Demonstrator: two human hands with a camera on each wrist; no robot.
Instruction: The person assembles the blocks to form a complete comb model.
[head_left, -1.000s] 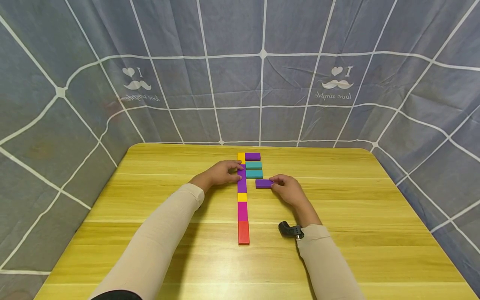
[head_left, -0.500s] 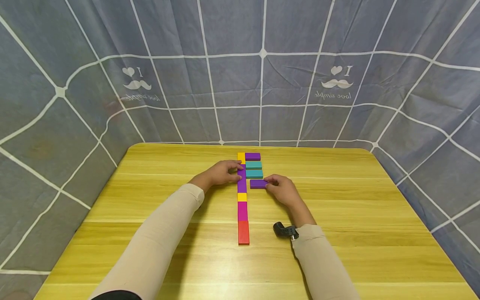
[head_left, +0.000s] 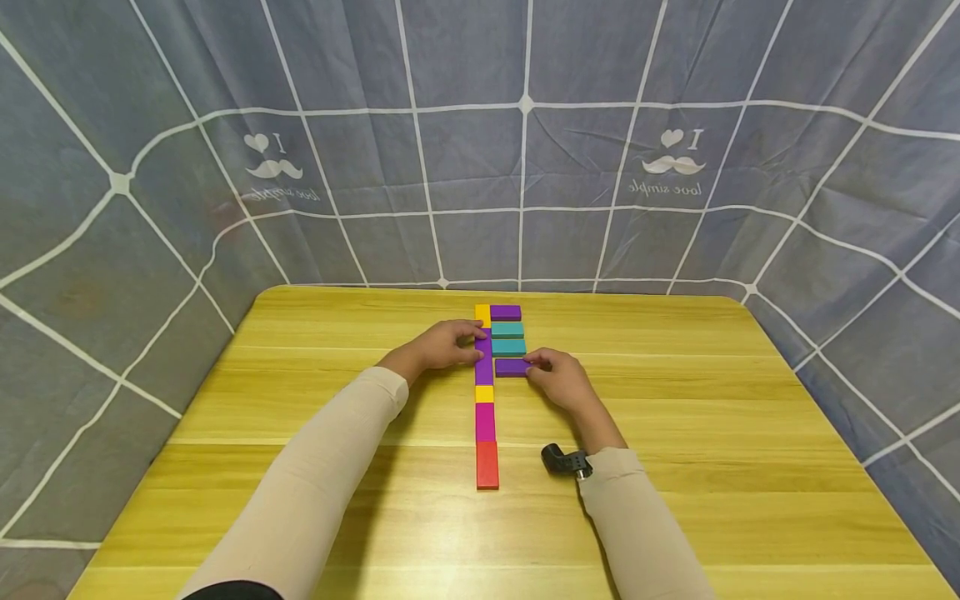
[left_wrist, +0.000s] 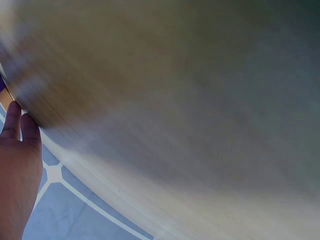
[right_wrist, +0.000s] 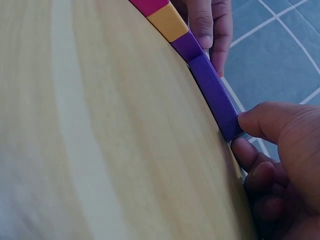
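Note:
My right hand [head_left: 566,379] pinches the right end of a purple block [head_left: 512,367] between thumb and fingers. Seen from the right wrist, this purple block [right_wrist: 215,97] reaches up to the column of blocks. That column holds a yellow block [head_left: 483,394], a magenta block [head_left: 485,422] and a red block [head_left: 487,465], below a purple stretch [head_left: 483,372]. My left hand [head_left: 450,343] touches the purple stretch from the left with extended fingers, which hide part of it. Two straight fingers [left_wrist: 30,130] show in the left wrist view.
Right of the column's far part lie a purple block [head_left: 506,312] and two teal blocks, the upper teal block [head_left: 507,330] and lower teal block [head_left: 508,348]. They lie on a wooden table [head_left: 315,517]. A grey gridded curtain [head_left: 480,167] hangs around it.
My right hand has slid the purple block leftward until it lies beside the column, below the lower teal block. My left hand has stayed in place.

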